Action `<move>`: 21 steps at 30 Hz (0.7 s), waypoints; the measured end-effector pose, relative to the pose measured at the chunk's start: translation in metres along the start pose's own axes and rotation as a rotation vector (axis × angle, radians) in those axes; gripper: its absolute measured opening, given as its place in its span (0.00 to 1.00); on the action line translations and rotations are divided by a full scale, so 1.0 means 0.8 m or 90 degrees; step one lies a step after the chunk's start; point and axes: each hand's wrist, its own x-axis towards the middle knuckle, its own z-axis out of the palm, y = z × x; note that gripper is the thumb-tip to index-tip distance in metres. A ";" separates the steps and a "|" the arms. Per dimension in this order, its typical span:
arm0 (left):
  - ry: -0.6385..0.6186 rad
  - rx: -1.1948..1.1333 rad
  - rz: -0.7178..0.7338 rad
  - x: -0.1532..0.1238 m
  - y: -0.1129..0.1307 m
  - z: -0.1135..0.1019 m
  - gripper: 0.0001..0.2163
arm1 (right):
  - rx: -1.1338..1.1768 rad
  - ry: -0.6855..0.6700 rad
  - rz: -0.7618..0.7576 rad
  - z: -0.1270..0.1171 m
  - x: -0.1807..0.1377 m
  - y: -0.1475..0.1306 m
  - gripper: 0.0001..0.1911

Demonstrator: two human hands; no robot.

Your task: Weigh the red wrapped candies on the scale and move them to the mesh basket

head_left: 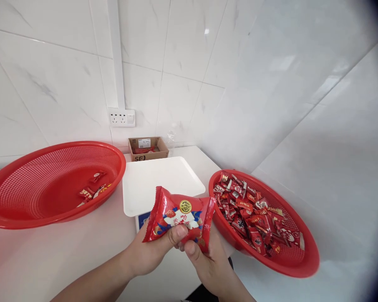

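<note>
A puffy red candy packet with a gold round emblem and blue-white print is held up between both hands, in front of a white tray. My left hand grips its left side, thumb across the front. On the lower right, my right hand closes on the same packet, its thumb near the bottom edge. The fingers behind the packet are hidden. Just beyond lies the white tray, on what looks like a scale with a blue panel partly covered by the left hand.
To the right, a red basket holds many small wrapped candies. A larger red basket at left has several wrapped pieces. Behind the tray, a cardboard box with red packets stands by the tiled wall, below a socket.
</note>
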 end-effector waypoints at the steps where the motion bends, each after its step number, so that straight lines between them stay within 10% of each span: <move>1: -0.008 -0.008 0.002 0.000 0.000 0.000 0.19 | 0.001 0.004 0.000 0.000 -0.001 0.001 0.19; 13: -0.105 0.035 0.073 0.001 0.022 0.007 0.22 | -0.011 0.013 -0.046 -0.001 0.002 -0.007 0.16; 21: -0.018 0.145 0.136 0.003 0.018 -0.003 0.29 | -0.084 0.158 -0.045 -0.009 0.002 -0.001 0.23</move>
